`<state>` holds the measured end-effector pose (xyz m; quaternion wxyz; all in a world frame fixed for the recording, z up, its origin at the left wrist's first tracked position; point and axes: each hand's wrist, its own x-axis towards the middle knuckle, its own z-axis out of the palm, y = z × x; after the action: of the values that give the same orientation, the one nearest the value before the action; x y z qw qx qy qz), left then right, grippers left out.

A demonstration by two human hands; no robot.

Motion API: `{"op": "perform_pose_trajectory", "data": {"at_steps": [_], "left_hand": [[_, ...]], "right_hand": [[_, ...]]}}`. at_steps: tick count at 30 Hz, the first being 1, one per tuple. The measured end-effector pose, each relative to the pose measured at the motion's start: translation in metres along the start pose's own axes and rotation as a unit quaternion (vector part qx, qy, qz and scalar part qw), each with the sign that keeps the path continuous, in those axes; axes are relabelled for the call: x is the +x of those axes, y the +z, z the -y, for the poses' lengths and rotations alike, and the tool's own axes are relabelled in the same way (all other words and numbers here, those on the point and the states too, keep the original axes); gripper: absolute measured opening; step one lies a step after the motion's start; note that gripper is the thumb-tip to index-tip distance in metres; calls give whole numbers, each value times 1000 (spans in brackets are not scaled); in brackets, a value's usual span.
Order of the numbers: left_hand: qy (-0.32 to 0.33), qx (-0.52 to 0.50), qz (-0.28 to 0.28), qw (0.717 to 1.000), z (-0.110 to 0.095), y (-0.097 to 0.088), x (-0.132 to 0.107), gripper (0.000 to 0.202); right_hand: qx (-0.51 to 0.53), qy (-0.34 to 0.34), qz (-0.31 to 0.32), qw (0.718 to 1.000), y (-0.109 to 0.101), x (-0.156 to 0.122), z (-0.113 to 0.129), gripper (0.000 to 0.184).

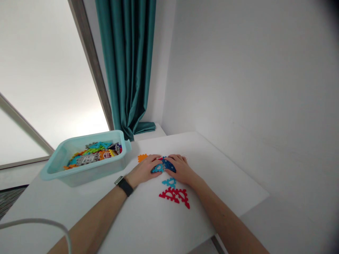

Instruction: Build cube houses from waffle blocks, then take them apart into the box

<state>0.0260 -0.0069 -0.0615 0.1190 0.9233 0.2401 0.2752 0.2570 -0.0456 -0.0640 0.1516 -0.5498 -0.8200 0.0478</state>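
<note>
My left hand (145, 168), with a dark-strapped watch at the wrist, has its fingers closed on a light blue notched building piece (158, 168). Pressed up against it from the other side, my right hand (183, 170) grips a dark blue building piece (169, 165). The two pieces meet between my hands; a bit of red shows behind, and my fingers hide much of the joint. Just below lies a light blue triangular piece (169, 182). Nearer to me are red triangular pieces (171, 194) lying side by side. An orange notched piece (142, 157) sits beyond my left hand.
A pale turquoise bin (97, 167) holding many mixed coloured pieces (92, 154) stands on the left of the white table (137, 218). A teal curtain (127, 63) hangs behind. A grey wall borders the right side, and a white cable (39, 221) curves at lower left.
</note>
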Motion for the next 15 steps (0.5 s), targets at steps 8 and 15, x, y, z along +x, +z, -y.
{"op": "perform_pose_trajectory", "data": {"at_steps": [8,15], "left_hand": [[26,69,50,996,2,-5,4,18],[14,82,70,994,5,-5,5,27]], "right_hand": [[3,1,7,1000,0,0,-2,48],[5,8,13,1000,0,-2,1,62]]}}
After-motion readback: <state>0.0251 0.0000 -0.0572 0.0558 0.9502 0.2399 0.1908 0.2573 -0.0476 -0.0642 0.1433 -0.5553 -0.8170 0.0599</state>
